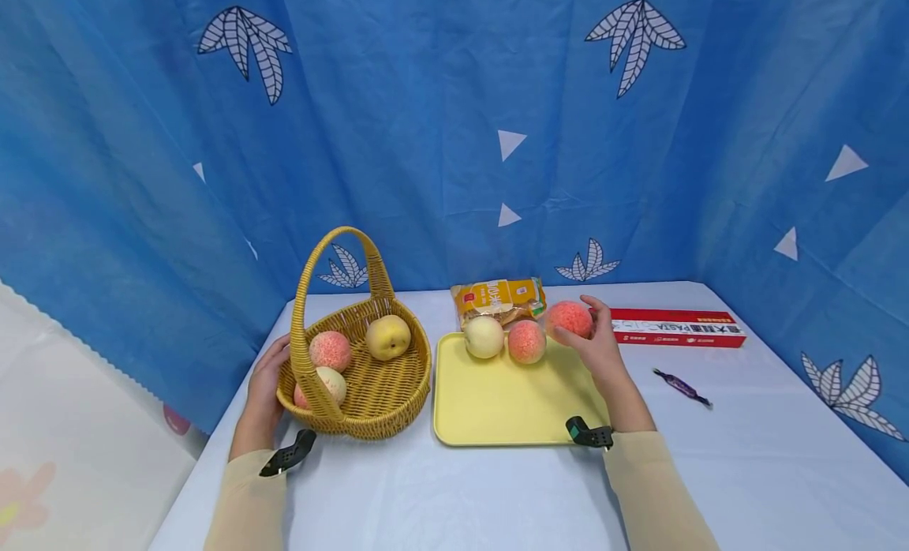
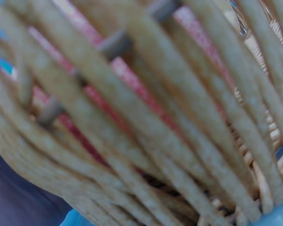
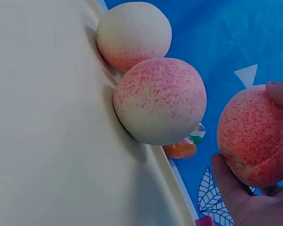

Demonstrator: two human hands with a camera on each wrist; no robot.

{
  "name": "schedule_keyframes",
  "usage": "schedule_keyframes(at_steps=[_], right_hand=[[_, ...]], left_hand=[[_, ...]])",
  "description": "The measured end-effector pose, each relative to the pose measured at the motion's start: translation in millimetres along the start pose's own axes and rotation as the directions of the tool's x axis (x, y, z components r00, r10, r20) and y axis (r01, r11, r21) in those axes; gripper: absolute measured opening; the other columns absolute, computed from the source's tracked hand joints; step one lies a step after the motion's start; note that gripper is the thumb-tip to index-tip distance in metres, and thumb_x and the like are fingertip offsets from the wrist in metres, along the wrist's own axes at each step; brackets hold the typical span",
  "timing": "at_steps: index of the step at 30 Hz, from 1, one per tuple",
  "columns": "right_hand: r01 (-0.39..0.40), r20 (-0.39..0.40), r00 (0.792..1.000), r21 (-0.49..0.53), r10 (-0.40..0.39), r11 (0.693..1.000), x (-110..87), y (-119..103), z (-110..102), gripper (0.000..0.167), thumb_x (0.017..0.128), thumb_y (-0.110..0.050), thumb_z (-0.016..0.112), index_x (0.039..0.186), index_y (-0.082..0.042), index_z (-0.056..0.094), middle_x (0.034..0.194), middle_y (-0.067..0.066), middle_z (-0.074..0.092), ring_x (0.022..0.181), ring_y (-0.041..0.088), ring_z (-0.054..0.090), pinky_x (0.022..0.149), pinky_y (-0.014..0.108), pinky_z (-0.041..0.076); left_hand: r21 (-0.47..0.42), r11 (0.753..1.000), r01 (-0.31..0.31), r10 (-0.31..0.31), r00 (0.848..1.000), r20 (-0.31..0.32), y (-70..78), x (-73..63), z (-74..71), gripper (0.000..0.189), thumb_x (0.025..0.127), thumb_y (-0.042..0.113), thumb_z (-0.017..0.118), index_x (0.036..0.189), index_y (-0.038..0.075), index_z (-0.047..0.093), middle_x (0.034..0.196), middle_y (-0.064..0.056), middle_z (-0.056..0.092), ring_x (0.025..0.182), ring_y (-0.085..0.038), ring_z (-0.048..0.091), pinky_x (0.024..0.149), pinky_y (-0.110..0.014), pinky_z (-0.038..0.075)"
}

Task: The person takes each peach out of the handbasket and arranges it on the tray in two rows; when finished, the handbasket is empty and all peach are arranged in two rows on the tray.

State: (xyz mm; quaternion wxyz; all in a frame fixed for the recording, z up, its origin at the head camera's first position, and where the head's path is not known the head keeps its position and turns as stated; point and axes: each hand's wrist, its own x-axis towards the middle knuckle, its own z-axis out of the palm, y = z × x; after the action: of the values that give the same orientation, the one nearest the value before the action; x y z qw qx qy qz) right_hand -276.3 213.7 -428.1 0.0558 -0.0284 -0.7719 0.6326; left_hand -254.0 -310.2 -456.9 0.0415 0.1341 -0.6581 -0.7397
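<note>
My right hand (image 1: 600, 338) holds a red peach (image 1: 570, 320) above the back right of the yellow tray (image 1: 511, 401). In the right wrist view, thumb and fingers grip this peach (image 3: 257, 136) from both sides. A pink peach (image 1: 527, 342) and a pale peach (image 1: 484, 337) sit side by side along the tray's back edge. On the left stands a wicker basket (image 1: 376, 413) with a tall handle. It contains a pink peach (image 1: 330, 351), a yellow peach (image 1: 388, 337) and a pale peach (image 1: 332, 384). My left hand (image 1: 264, 385) rests against the basket's outer left side.
Behind the tray lies an orange food packet (image 1: 499, 298). A red pasta box (image 1: 678, 328) stretches along the right back, with a purple wrapped candy (image 1: 682, 387) in front of it. A blue curtain (image 1: 440, 140) hangs behind the white table (image 1: 398, 496).
</note>
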Motion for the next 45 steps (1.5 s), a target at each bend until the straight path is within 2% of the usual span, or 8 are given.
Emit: schedule_keyframes(at_steps=[4, 8, 16, 25, 34, 40, 45], right_hand=[[0.0, 0.001, 1.0, -0.006, 0.0, 1.0, 2.5, 6.5, -0.6, 0.085, 0.091, -0.024, 0.075, 0.158, -0.026, 0.022, 0.16, 0.013, 0.028, 0.144, 0.036, 0.033, 0.115, 0.053, 0.038], [-0.007, -0.013, 1.0, 0.015, 0.007, 1.0, 4.4, 11.8, -1.3, 0.081, 0.089, -0.023, 0.076, 0.154, -0.022, 0.027, 0.157, 0.012, 0.032, 0.141, 0.033, 0.035, 0.116, 0.051, 0.038], [0.001, -0.041, 0.999, 0.003, -0.001, 1.0, 5.1, 19.3, -2.8, 0.085, 0.087, -0.022, 0.078, 0.151, -0.014, 0.023, 0.156, 0.013, 0.032, 0.141, 0.033, 0.035, 0.117, 0.051, 0.036], [-0.049, -0.084, 0.996, -0.064, 0.043, 0.997, 12.7, 29.1, -2.1, 0.086, 0.087, -0.02, 0.079, 0.149, -0.01, 0.02, 0.157, 0.018, 0.03, 0.144, 0.037, 0.033, 0.117, 0.052, 0.036], [-0.071, -0.11, 0.992, -0.09, 0.06, 0.993, 12.9, 32.1, -0.2, 0.087, 0.087, -0.018, 0.077, 0.149, -0.01, 0.017, 0.159, 0.019, 0.027, 0.145, 0.038, 0.03, 0.117, 0.053, 0.035], [-0.105, -0.1, 0.99, -0.092, 0.096, 0.99, 12.7, 30.4, 3.4, 0.087, 0.09, -0.019, 0.074, 0.151, -0.012, 0.013, 0.16, 0.019, 0.024, 0.147, 0.038, 0.028, 0.119, 0.051, 0.033], [-0.103, -0.075, 0.993, -0.143, 0.092, 0.984, 12.5, 32.8, 4.0, 0.086, 0.094, -0.022, 0.07, 0.157, -0.014, 0.012, 0.162, 0.017, 0.023, 0.148, 0.038, 0.027, 0.118, 0.053, 0.033]], left_hand=[[-0.013, 1.0, -0.005, 0.005, 1.0, 0.001, -0.9, -0.3, -0.7, 0.043, 0.105, 0.041, 0.045, 0.147, 0.029, 0.048, 0.136, 0.018, 0.049, 0.133, -0.004, 0.04, 0.096, -0.012, 0.04], [-0.027, 1.0, -0.002, 0.002, 1.0, -0.001, -1.8, 0.4, -1.4, 0.045, 0.105, 0.042, 0.047, 0.147, 0.028, 0.048, 0.138, 0.017, 0.048, 0.135, -0.005, 0.039, 0.097, -0.012, 0.039], [-0.026, 1.0, -0.005, 0.005, 1.0, 0.006, -1.6, 1.1, -1.5, 0.047, 0.104, 0.044, 0.048, 0.148, 0.029, 0.047, 0.138, 0.018, 0.049, 0.137, -0.005, 0.038, 0.1, -0.014, 0.038], [-0.043, 0.999, -0.019, 0.02, 1.0, 0.018, -2.1, 1.4, -2.1, 0.046, 0.105, 0.041, 0.048, 0.148, 0.027, 0.047, 0.135, 0.018, 0.05, 0.134, -0.005, 0.04, 0.096, -0.012, 0.04], [-0.018, 1.0, 0.0, 0.0, 1.0, 0.012, -1.4, 1.4, -2.5, 0.047, 0.104, 0.045, 0.047, 0.148, 0.029, 0.046, 0.142, 0.016, 0.046, 0.141, -0.006, 0.034, 0.112, -0.022, 0.032], [-0.017, 1.0, -0.005, 0.005, 1.0, 0.011, -0.7, 1.6, -2.0, 0.047, 0.105, 0.045, 0.046, 0.149, 0.029, 0.046, 0.141, 0.017, 0.046, 0.14, -0.007, 0.034, 0.111, -0.021, 0.033], [-0.019, 1.0, -0.001, 0.001, 1.0, 0.005, -0.2, 1.4, -1.2, 0.047, 0.104, 0.044, 0.046, 0.149, 0.029, 0.046, 0.141, 0.017, 0.046, 0.141, -0.007, 0.034, 0.112, -0.022, 0.033]])
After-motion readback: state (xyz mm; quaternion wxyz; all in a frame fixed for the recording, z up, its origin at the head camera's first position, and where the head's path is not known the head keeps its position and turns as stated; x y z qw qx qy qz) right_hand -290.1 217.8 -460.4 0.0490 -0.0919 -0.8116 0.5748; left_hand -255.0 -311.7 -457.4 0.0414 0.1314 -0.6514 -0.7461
